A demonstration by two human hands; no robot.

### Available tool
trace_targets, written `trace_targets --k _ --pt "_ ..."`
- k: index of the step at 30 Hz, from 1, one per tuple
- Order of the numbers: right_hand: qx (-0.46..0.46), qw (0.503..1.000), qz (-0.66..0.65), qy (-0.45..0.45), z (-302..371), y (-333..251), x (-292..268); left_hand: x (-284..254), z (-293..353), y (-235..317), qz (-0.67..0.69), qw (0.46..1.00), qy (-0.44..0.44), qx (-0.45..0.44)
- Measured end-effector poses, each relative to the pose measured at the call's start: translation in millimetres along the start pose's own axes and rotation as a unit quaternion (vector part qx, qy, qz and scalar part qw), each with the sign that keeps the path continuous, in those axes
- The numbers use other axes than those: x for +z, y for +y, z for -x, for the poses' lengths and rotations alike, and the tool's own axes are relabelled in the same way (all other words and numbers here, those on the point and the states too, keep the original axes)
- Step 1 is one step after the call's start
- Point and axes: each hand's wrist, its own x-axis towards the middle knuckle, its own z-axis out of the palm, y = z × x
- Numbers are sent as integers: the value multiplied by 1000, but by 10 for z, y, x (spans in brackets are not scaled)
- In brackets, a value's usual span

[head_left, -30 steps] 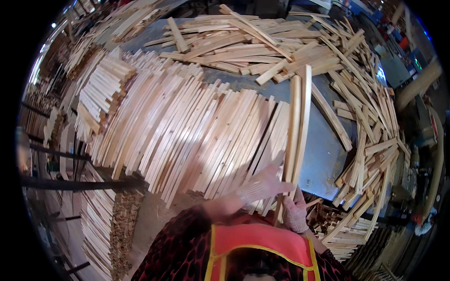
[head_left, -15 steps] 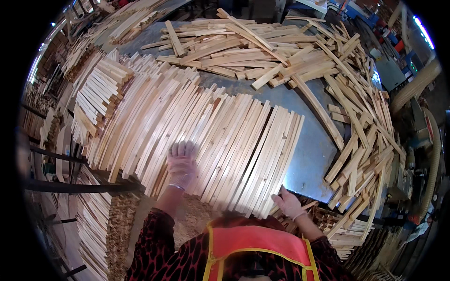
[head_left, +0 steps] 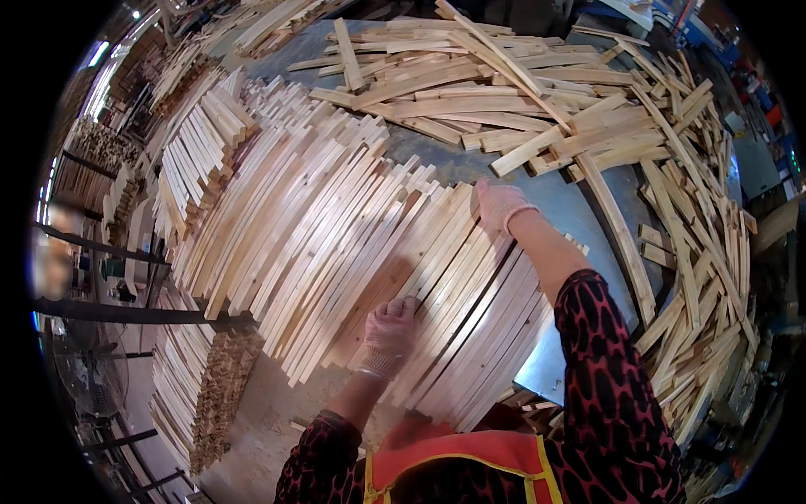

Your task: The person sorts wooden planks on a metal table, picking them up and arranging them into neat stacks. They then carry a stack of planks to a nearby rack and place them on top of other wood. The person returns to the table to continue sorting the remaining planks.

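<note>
A row of pale wooden strips (head_left: pixel 323 231) lies side by side on the metal table, running from near to far. My left hand (head_left: pixel 390 336), in a thin whitish glove, is closed on the strips near their near ends, its fingers curled down. Stretched across the right part of the row, my right hand (head_left: pixel 502 204) is gloved too. Its fingers bend over the far ends of the strips beside a dark gap. Fingertips of both hands are partly hidden, so exactly which strips they grip does not show.
Loose wooden strips (head_left: pixel 470 101) are heaped across the far side, and another jumbled pile (head_left: pixel 697 244) curves down the right. Bare metal tabletop (head_left: pixel 541 370) shows at the row's right end. At left are a dark metal bar (head_left: pixel 126 312) and a stacked bundle of strips (head_left: pixel 222 386).
My right hand has gone from the row's near right corner to the far ends of the strips. My left hand has shifted rightward along the row. The whole view has moved somewhat.
</note>
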Motion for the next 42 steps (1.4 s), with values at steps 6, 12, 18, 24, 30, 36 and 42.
trace_targets --k 6,12,18,24,30,36,42 --pt "-139 990 -22 -19 244 -64 -578 -123 -263 105 11 992 -94 -85" --pt "-54 770 -608 184 1359 527 -111 -701 -971 297 184 981 -25 -50" --pt "226 792 -563 71 3036 1107 1372 -992 -923 -36 113 987 -77 -86" --pt "237 780 -570 -97 2944 -177 1119 -506 172 -641 -141 983 99 -61" --pt "156 821 -546 -64 2806 -246 1474 33 2048 -459 410 776 46 -477" --pt "239 846 -469 -86 2879 -154 1392 260 1416 -127 746 364 204 -519" --pt "277 861 -425 40 3100 402 1570 60 1796 -215 507 732 -240 -387"
